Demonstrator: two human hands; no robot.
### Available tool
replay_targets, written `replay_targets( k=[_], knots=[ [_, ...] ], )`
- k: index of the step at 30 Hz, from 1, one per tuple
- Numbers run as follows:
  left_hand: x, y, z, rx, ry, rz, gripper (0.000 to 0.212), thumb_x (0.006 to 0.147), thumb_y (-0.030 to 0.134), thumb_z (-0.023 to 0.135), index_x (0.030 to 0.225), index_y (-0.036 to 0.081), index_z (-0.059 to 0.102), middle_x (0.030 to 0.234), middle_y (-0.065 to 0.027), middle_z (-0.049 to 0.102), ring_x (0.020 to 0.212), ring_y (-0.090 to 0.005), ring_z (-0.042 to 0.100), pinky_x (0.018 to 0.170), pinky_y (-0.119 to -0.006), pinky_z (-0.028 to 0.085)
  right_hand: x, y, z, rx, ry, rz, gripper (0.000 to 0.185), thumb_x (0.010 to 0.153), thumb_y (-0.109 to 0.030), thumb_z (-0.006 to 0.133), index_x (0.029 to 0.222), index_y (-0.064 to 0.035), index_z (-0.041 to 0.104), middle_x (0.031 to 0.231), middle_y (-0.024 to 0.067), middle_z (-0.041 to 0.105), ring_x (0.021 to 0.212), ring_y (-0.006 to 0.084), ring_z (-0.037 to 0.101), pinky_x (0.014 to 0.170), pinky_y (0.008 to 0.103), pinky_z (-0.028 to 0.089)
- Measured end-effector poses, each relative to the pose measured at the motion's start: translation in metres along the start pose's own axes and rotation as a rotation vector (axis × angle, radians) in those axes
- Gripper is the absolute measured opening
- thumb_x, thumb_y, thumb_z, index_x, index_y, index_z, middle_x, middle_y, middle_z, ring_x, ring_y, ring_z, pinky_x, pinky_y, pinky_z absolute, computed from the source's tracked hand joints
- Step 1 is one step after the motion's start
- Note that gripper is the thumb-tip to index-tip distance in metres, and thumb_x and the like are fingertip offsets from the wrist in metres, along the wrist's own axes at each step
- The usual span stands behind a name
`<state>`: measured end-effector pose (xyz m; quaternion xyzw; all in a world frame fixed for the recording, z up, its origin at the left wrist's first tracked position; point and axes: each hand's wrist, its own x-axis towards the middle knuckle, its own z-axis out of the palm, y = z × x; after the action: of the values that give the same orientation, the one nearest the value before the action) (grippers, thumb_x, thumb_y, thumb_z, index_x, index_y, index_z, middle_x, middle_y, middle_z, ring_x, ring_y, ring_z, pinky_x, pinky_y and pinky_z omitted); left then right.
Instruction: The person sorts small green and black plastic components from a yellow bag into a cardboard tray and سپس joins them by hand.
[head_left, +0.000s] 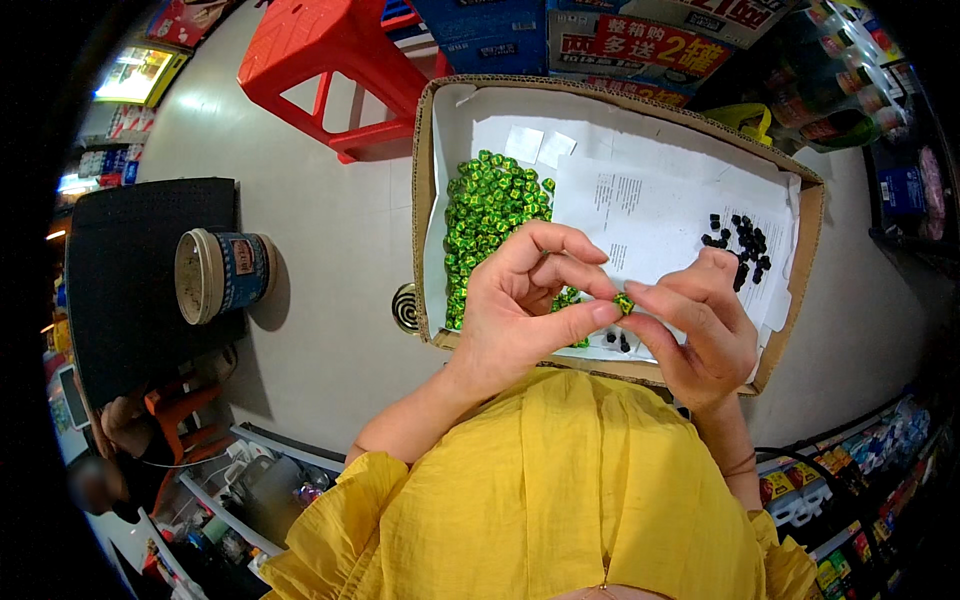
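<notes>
Between the thumb and fingertips of my left hand (517, 300) and those of my right hand (697, 322) is a small faceted green piece with yellow marks (623, 303). Both hands pinch it above a shallow cardboard box (806, 247) lined with white paper. A heap of similar green pieces (495, 195) fills the box's left side, and a few more show below my left hand. Small black pieces (750, 244) lie loose on a printed sheet (652, 202) at the right, partly hidden by my right hand. Two black bits (617, 341) rest near the box's front edge.
A red plastic stool (337, 67) stands behind the box's left corner, beside stacked cartons (637, 45). To the left, a tub (225, 274) is by a black table (150, 277). A mosquito coil (406, 307) sits beside the box. Someone sits at lower left. Stocked shelves (832, 480) are at right.
</notes>
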<state>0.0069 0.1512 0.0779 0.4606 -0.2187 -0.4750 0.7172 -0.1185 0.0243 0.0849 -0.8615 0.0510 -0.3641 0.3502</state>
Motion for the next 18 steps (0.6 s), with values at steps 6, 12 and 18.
replay_targets(
  k=[6,12,18],
  knots=[
    [0.0,0.006,-0.004,0.076,-0.095,-0.007,0.029,0.076,-0.004,0.065,0.102,-0.002,0.054,0.093,-0.0067,0.061,0.087,-0.0099,0.058,0.074,-0.021,0.047,0.002,-0.005,-0.003,-0.1,-0.032,-0.102,0.028,0.059,-0.006,0.076,0.084,-0.0053,0.064,0.074,-0.0008,0.055,0.055,0.0102,0.045,0.062,0.0282,0.028],
    [0.0,-0.003,-0.003,0.009,-0.141,0.094,0.03,0.074,-0.006,0.066,0.102,-0.002,0.055,0.099,-0.0081,0.059,0.091,-0.0131,0.057,0.08,-0.026,0.046,-0.002,-0.001,-0.003,-0.087,-0.051,-0.13,0.033,0.061,0.0,0.074,0.092,-0.0052,0.062,0.075,-0.0002,0.054,0.056,0.0108,0.044,0.063,0.0279,0.029],
    [0.002,-0.004,-0.005,0.36,-0.196,0.488,0.025,0.071,-0.007,0.066,0.094,-0.001,0.058,0.091,-0.0092,0.062,0.085,-0.0189,0.06,0.074,-0.029,0.048,-0.003,-0.006,0.002,0.143,0.094,0.036,0.031,0.062,0.001,0.073,0.09,-0.007,0.063,0.077,-0.0001,0.055,0.057,0.0115,0.045,0.064,0.0285,0.03]
  ],
)
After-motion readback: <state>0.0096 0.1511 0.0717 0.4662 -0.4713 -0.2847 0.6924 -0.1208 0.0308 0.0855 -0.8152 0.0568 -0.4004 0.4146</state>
